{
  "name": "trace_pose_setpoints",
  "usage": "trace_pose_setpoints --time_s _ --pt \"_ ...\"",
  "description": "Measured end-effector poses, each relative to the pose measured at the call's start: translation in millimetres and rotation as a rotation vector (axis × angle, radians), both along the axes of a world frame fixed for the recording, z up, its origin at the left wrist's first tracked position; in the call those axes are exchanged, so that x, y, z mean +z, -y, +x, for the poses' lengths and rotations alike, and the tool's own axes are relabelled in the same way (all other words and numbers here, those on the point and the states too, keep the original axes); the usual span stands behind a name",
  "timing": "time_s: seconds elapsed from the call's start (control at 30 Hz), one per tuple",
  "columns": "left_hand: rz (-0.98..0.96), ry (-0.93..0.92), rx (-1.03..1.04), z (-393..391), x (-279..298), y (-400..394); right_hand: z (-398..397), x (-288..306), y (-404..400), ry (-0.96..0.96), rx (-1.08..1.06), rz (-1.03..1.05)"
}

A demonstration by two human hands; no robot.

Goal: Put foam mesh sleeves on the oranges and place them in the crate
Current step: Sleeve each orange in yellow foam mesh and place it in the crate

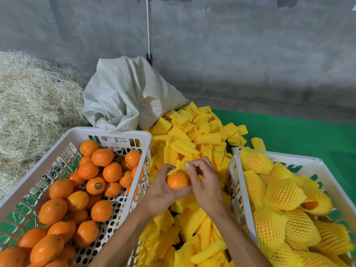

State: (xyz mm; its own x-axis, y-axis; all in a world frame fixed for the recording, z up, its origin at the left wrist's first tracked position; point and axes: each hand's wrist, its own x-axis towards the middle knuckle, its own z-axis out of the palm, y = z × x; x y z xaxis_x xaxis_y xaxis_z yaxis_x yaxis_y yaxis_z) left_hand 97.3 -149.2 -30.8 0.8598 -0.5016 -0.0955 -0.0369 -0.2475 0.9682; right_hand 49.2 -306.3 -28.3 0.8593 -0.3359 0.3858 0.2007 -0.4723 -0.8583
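The left hand [159, 191] cups a firm, smooth orange [178, 180] while right hand [202, 180] fingers [189, 167] pinch the soft, stretchy foam mesh sleeve [176, 169] rim, likely the best hold for stretching it over.

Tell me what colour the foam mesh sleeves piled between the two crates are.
Yellow; the foam mesh sleeves show clearly in the head view.

Glossy orange [178, 182], matt foam sleeve [176, 169]
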Motion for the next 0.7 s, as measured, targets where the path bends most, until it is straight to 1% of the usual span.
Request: trace_pose_setpoints --time_s 0.07,0.13,0.2,0.23,0.27,0.33,0.4,0.5,0.6,0.7 --pt "-0.094 -0.061 0.071 5.1 2.9 -3.5 0.2 0.1 0.9 0.051 0.030 -0.107" --pt "-0.100 -0.040 0.120 5.8 0.7 -5.0 1.0 -1.1 0.9 0.053 0.043 -0.161" --pt "-0.038 -0.014 0.169 3.3 -4.6 -3.2 1.1 -1.3 -0.5 0.003 0.036 -0.114" --pt "-0.049 -0.049 0.194 2.1 -6.3 -1.9 0.8 -0.8 -1.0 -0.039 0.025 -0.077" --pt "-0.096 -0.110 0.222 1.5 -5.7 -0.7 0.5 -0.5 -1.0 -0.088 0.015 -0.070" --pt "-0.189 -0.204 0.255 4.1 -3.4 -1.2 -0.6 -2.0 -0.7 -0.159 0.028 -0.161" --pt "-0.211 -0.261 0.237 8.9 -2.2 -2.4 -1.3 -4.8 -2.4 -0.172 0.071 -0.239" --pt "-0.267 -0.356 0.151 9.6 -5.8 -3.0 0.4 -4.6 -2.3 -0.210 0.059 -0.282" --pt "-0.291 -0.387 0.107 8.3 -5.9 -6.2 2.9 -3.2 2.0 -0.227 0.033 -0.333" --pt "-0.288 -0.388 0.118 8.9 -4.9 -6.9 3.4 -0.9 6.5 -0.256 0.001 -0.327"
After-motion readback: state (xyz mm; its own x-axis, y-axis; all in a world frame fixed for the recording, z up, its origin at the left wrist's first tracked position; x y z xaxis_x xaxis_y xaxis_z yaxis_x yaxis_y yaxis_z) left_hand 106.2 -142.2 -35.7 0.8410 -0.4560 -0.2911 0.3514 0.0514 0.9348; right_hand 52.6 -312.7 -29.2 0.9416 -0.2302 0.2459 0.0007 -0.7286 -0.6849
